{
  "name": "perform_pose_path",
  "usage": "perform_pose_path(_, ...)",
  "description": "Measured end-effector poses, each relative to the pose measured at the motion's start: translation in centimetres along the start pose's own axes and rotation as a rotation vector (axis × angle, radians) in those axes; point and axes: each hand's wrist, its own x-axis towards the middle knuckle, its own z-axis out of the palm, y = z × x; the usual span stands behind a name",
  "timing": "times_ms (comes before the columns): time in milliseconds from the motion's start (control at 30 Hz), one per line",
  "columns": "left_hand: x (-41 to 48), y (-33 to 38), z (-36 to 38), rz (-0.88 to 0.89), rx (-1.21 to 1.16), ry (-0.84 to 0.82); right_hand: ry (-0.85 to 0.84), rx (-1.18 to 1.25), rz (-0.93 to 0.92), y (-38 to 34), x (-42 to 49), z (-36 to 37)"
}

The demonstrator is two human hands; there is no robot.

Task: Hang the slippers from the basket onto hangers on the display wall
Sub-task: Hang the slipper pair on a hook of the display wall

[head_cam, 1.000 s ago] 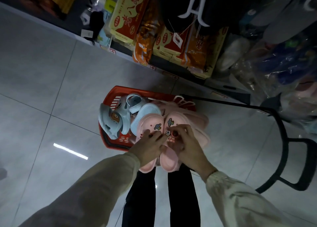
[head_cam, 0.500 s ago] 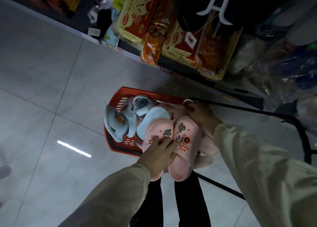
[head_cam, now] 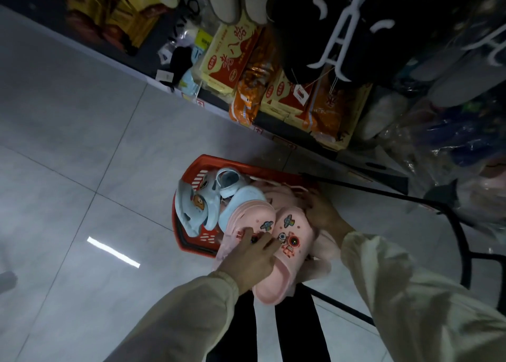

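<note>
Head view: the left hand point(head_cam: 252, 260) holds a pink pair point(head_cam: 290, 241) of slippers side by side, with its fingers curled over the uppers. The pair is above the near edge of the red basket point(head_cam: 208, 160). This basket stands on the floor point(head_cam: 82, 142) and contains blue slippers point(head_cam: 197, 205) at its left and loose pink slippers point(head_cam: 276, 197) at its right. The right hand point(head_cam: 323, 211) lies on these; I cannot tell whether it grips. Farther away, a white hanger point(head_cam: 336, 41) hangs above yellow packs point(head_cam: 227, 55).
</note>
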Motion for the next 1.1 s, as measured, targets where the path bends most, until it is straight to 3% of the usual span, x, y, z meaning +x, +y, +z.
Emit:
perform_pose_path(100, 0.3, -0.3, -0.1, -0.014, -0.011, -0.035, 0.121, 0.073, 0.001, -0.1, -0.5, 0.5)
perform_pose_path(367, -0.5, 0.9, 2.1, 0.029, 0.000, 0.089, 0.272, 0.160, 0.111, -0.3, -2.2, 2.0)
perform_pose_path(567, -1.5, 1.1, 1.7, 0.034, -0.037, 0.024, 0.374, 0.156, 0.106, -0.7, -2.9, 2.3)
perform_pose_path(833, -2.4, 0.6, 1.8, -0.024, -0.069, -0.032, 0.401, 0.216, 0.141, 0.7, -2.3, 3.0)
perform_pose_path(1100, -1.2, 0.9, 2.3, -0.001, -0.103, 0.082, 0.320, 0.545, 0.289, 1.6, -2.8, 3.9)
